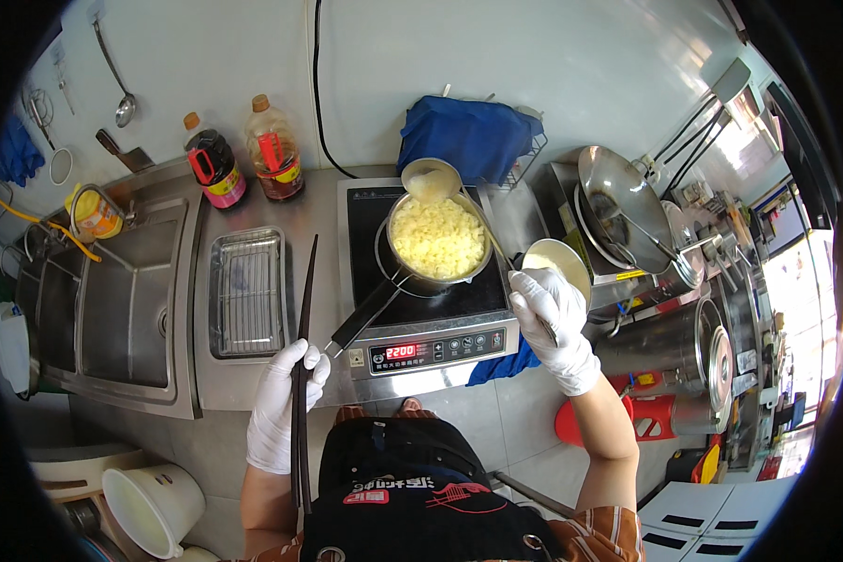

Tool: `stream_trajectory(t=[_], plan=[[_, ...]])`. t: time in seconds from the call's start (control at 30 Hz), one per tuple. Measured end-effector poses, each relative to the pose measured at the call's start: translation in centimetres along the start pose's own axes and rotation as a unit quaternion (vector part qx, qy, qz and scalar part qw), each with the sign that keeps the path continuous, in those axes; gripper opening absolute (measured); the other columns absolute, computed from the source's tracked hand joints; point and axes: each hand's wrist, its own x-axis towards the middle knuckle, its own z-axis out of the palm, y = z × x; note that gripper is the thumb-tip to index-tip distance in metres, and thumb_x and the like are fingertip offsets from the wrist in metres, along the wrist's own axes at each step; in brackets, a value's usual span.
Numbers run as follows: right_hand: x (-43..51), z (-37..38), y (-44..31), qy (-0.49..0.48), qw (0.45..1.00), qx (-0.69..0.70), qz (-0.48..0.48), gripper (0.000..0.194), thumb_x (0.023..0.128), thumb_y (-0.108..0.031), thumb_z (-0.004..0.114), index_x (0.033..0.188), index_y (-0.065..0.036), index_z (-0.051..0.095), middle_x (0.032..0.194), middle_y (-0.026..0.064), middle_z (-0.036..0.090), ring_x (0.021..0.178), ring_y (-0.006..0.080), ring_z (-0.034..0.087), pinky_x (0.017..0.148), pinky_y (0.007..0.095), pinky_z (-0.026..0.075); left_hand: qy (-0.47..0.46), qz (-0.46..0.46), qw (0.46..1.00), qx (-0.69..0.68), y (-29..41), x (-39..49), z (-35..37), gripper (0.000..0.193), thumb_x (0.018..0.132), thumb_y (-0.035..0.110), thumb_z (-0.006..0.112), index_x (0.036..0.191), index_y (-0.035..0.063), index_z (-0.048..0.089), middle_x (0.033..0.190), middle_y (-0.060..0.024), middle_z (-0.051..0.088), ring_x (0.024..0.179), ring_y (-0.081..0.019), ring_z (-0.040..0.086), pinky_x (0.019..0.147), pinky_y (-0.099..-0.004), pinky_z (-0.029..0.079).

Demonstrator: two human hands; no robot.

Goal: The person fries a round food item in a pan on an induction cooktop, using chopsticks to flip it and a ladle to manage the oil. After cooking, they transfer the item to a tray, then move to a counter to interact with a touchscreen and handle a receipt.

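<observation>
My left hand (pixel 284 400), in a white glove, grips a pair of long dark chopsticks (pixel 308 302) pointing away from me. Its fingertips are beside the end of the saucepan's black handle (pixel 369 307); I cannot tell whether they touch it. My gloved right hand (pixel 553 323) is closed around the long handle of a metal ladle (pixel 432 177). The ladle's bowl tilts over the far rim of the saucepan (pixel 441 284), with pale wet stuff in it. Pale yellow chopped food (pixel 437 239) fills the pan, which stands on an induction cooker (pixel 365 204) with a lit display.
Right of the cooker, beside my right hand, stands a metal bowl (pixel 577 270) with pale contents. A wok (pixel 636 190) sits beyond it. A steel tray with a rack (pixel 247 295), two sauce bottles (pixel 214 165) and a sink (pixel 130 309) are on the left.
</observation>
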Motion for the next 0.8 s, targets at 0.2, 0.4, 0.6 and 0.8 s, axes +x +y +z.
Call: stream_trajectory(t=[0.2,0.4,0.6,0.8], plan=[[-2.6,0.0,-1.1,-0.039,0.999,0.028,-0.008,0.039,0.067,-0.002,0.072,0.103,-0.001,0.057,0.081,0.0105,0.059,0.065,0.0243,0.058,0.054,0.0319,0.048,-0.011,0.003,1.0,0.0,0.0,0.0,-0.1,0.03,0.094,0.035,0.044,0.074,0.0128,0.047,0.063,-0.0016,0.043,0.035,-0.0061,0.027,0.032,-0.02,0.023],[-4.1,-0.3,-1.5,-0.029,0.999,0.011,-0.02,0.041,0.067,-0.004,0.073,0.104,0.0,0.056,0.085,0.0109,0.059,0.066,0.0246,0.058,0.053,0.0318,0.046,0.003,0.007,1.0,0.009,-0.2,0.0,0.4,0.03,0.094,0.034,0.044,0.074,0.0127,0.047,0.063,-0.0018,0.044,0.035,-0.0061,0.028,0.032,-0.0201,0.023],[-5.1,0.9,-1.9,0.018,0.993,0.075,0.093,0.028,0.07,0.003,0.069,0.096,0.002,0.059,0.078,0.0112,0.06,0.063,0.0235,0.058,0.055,0.0295,0.047,0.003,0.002,1.0,0.012,-0.2,0.2,1.1,0.029,0.094,0.033,0.044,0.073,0.0123,0.047,0.063,-0.0023,0.044,0.035,-0.006,0.028,0.031,-0.0202,0.023],[-4.9,1.5,-0.6,0.22,0.786,0.311,0.487,0.024,0.094,-0.014,0.047,0.089,0.006,0.058,0.068,0.0091,0.06,0.056,0.0139,0.057,0.056,0.0242,0.048,-0.011,-0.001,1.0,0.001,-0.1,0.6,2.0,0.029,0.094,0.031,0.045,0.073,0.0114,0.047,0.063,-0.0031,0.045,0.034,-0.0058,0.027,0.03,-0.02,0.023]])
